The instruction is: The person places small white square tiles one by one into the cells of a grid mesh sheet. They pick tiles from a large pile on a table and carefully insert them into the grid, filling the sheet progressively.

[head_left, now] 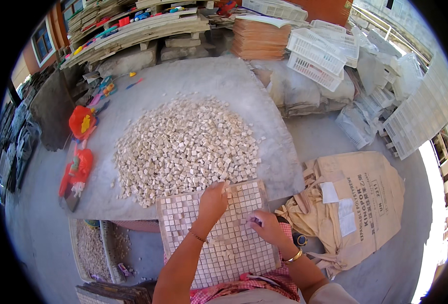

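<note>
A square grid tray (264, 195) rests against my lap and the edge of a grey slab, many of its cells filled with small pale stone cubes. My left hand (213, 201) is over the tray's far part, its fingers pinched together at a pale stone cube (227, 188). Over the right part of the tray is my right hand (268, 228), its fingers curled inward; what they hold, if anything, is hidden. Just beyond the tray's far edge spreads a large heap of loose stone cubes (186, 144).
The grey slab (203, 76) carries red plastic toys (82, 122) at its left edge. A bin of stone chips (89, 248) stands low at left. At right lies a tan sack (381, 182). Behind are white crates (317, 55), brown sheets (261, 38) and stacked boards (153, 35).
</note>
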Motion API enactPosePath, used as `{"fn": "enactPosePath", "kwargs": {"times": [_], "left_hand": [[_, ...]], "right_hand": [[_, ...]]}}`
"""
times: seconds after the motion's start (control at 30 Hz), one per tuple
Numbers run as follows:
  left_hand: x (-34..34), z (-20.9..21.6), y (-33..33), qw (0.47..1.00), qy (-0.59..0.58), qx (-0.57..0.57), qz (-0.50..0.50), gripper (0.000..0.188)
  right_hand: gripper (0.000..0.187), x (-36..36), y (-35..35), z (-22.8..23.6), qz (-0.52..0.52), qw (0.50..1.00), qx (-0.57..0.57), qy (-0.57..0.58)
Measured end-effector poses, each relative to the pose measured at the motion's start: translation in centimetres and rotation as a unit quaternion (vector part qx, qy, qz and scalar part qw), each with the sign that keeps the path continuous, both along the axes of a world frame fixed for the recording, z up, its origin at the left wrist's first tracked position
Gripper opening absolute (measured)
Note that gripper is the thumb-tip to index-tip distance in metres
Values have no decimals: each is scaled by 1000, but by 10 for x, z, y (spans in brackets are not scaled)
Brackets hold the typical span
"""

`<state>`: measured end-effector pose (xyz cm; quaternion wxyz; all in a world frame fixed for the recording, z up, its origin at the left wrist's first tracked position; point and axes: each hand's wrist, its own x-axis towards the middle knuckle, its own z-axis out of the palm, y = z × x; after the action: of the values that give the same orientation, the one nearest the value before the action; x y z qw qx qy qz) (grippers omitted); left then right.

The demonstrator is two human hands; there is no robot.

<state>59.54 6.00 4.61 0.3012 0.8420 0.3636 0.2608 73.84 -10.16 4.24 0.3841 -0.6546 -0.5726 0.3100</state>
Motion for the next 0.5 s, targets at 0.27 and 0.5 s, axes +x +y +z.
{"fn": "enactPosePath", "kwargs": {"times": [0.27, 0.5], "left_hand": [[-70, -3, -85, 983, -72, -141, 98, 7], [-75, -13, -107, 982, -126, -110, 92, 6]], "right_hand": [[17, -17, 9, -8, 21, 981, -3, -190], [14, -17, 17, -5, 55, 981, 13, -184]]}}
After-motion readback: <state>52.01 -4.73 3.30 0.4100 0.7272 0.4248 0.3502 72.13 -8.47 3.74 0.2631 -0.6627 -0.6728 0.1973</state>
